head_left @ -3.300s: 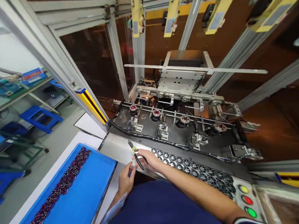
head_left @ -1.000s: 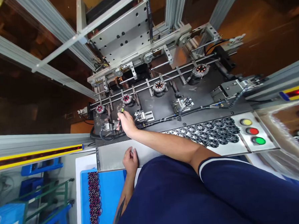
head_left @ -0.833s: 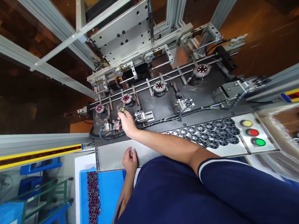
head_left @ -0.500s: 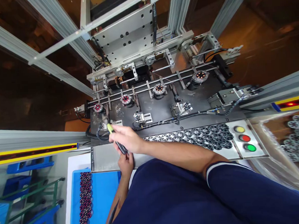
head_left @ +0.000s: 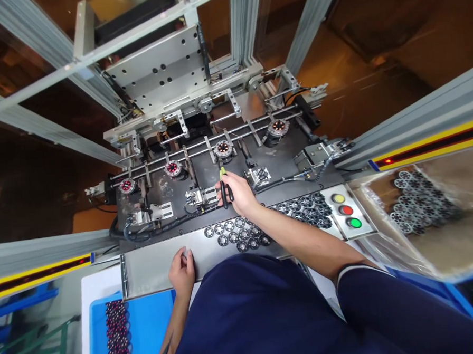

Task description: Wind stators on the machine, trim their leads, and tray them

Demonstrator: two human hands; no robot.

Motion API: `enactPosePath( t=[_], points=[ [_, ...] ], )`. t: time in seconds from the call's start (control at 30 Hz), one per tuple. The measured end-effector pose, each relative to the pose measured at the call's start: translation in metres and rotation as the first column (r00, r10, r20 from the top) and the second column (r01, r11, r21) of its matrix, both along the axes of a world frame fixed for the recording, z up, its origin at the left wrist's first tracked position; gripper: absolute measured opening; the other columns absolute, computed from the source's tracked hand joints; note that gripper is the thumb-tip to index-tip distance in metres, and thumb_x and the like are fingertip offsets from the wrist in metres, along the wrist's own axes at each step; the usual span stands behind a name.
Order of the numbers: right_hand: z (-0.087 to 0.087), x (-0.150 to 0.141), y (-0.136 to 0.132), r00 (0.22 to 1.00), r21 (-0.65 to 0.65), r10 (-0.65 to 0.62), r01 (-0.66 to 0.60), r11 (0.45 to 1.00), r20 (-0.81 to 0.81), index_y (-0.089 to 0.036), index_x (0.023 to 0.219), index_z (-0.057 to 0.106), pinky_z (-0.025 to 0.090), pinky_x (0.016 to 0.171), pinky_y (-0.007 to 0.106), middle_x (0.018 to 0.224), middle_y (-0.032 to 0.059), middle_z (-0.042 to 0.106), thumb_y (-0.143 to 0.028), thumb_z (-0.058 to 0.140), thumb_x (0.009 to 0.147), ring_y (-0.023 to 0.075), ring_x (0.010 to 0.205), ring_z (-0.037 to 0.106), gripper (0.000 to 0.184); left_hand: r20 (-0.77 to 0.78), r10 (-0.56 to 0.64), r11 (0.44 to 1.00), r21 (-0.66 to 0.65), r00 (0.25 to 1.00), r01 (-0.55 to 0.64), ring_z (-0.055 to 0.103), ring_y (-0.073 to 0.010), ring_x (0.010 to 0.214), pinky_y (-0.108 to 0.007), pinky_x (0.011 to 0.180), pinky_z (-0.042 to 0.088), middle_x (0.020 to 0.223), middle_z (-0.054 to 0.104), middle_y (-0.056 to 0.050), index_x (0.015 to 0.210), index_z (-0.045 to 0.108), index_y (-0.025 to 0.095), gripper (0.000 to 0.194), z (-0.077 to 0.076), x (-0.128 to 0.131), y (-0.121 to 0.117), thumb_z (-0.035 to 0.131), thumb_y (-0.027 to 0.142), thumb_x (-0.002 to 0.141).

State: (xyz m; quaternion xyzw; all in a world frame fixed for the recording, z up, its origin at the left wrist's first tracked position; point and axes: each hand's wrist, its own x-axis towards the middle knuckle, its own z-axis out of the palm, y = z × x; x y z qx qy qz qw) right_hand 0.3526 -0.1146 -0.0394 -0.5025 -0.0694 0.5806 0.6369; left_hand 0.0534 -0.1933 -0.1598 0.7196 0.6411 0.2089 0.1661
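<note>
My right hand (head_left: 237, 194) reaches into the winding machine and is closed round small cutters (head_left: 223, 185) with black and yellow-green handles. The tool's tip points up toward the third wound stator (head_left: 223, 148) on its spindle. My left hand (head_left: 181, 268) rests with curled fingers on the near edge of the steel shelf (head_left: 154, 266). What, if anything, sits under those fingers is hidden. Two red-wound stators (head_left: 172, 168) sit on spindles to the left, another stator (head_left: 278, 127) to the right.
Several bare black stator cores (head_left: 239, 234) lie along the shelf. A panel with yellow, red and green buttons (head_left: 345, 211) is at right. A blue tray (head_left: 145, 329) with a row of wound stators (head_left: 117, 336) lies at bottom left. A bag of cores (head_left: 416, 199) sits at right. Yellow light-curtain bars (head_left: 35, 271) flank the opening.
My right hand with the cutters went from the left spindles, back toward the shelf, then right to the third spindle. The view shifted right. My left hand stayed on the shelf edge.
</note>
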Motion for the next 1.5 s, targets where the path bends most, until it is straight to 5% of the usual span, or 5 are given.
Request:
enactPosePath(
  t=[0.57, 0.8, 1.03, 1.23, 1.5],
  points=[
    [0.003, 0.001, 0.005, 0.998, 0.04, -0.013, 0.015, 0.999, -0.054, -0.022, 0.087, 0.051, 0.044, 0.039, 0.017, 0.069, -0.0042, 0.057, -0.029, 0.053, 0.088, 0.0067, 0.047, 0.051, 0.008, -0.026, 0.01, 1.0, -0.021, 1.0, -0.011, 0.057, -0.0156, 0.057, -0.029, 0.063, 0.048, 0.06, 0.054, 0.003, 0.111, 0.067, 0.018, 0.043, 0.0, 0.0, -0.002, 0.048, 0.053, 0.094],
    [0.062, 0.032, -0.076, 0.845, 0.292, 0.531, -0.495, 0.818, -0.056, -0.018, 0.1, 0.068, 0.037, 0.037, 0.02, 0.079, 0.0011, 0.064, -0.036, 0.073, 0.072, 0.0078, 0.045, 0.053, 0.033, -0.031, 0.024, 0.999, -0.021, 0.999, -0.025, 0.059, -0.0166, 0.06, -0.029, 0.064, 0.049, 0.063, 0.056, 0.001, 0.11, 0.067, 0.016, 0.045, -0.003, -0.001, -0.003, 0.048, 0.053, 0.093],
    [0.044, 0.115, -0.078, 0.989, 0.044, 0.06, -0.067, 0.997, 0.136, -0.02, 0.103, 0.065, 0.049, 0.044, 0.025, 0.078, 0.0024, 0.069, -0.034, 0.068, 0.071, 0.014, 0.055, 0.062, 0.035, -0.011, 0.028, 0.999, -0.017, 1.0, -0.028, 0.059, -0.0176, 0.062, -0.03, 0.067, 0.048, 0.064, 0.057, 0.001, 0.109, 0.067, 0.017, 0.046, -0.005, -0.003, -0.002, 0.049, 0.055, 0.091],
    [0.0, 0.144, -0.058, 0.991, -0.053, -0.004, 0.012, 0.999, 0.131, -0.02, 0.095, 0.057, 0.051, 0.044, 0.026, 0.07, 0.0009, 0.068, -0.037, 0.062, 0.078, 0.0158, 0.054, 0.061, 0.025, -0.027, 0.027, 0.999, -0.022, 0.999, -0.028, 0.059, -0.0167, 0.062, -0.029, 0.066, 0.047, 0.065, 0.058, 0.001, 0.11, 0.067, 0.016, 0.048, -0.006, -0.001, -0.002, 0.049, 0.056, 0.091],
    [-0.009, 0.153, -0.055, 0.993, -0.042, -0.037, 0.042, 0.998, 0.112, -0.02, 0.097, 0.056, 0.048, 0.044, 0.026, 0.069, -0.0004, 0.066, -0.037, 0.059, 0.082, 0.0149, 0.053, 0.06, 0.024, -0.043, 0.037, 0.999, -0.037, 0.998, -0.039, 0.058, -0.0162, 0.059, -0.029, 0.064, 0.048, 0.063, 0.056, 0.003, 0.11, 0.066, 0.018, 0.046, -0.001, 0.0, -0.003, 0.049, 0.056, 0.09]
  ],
)
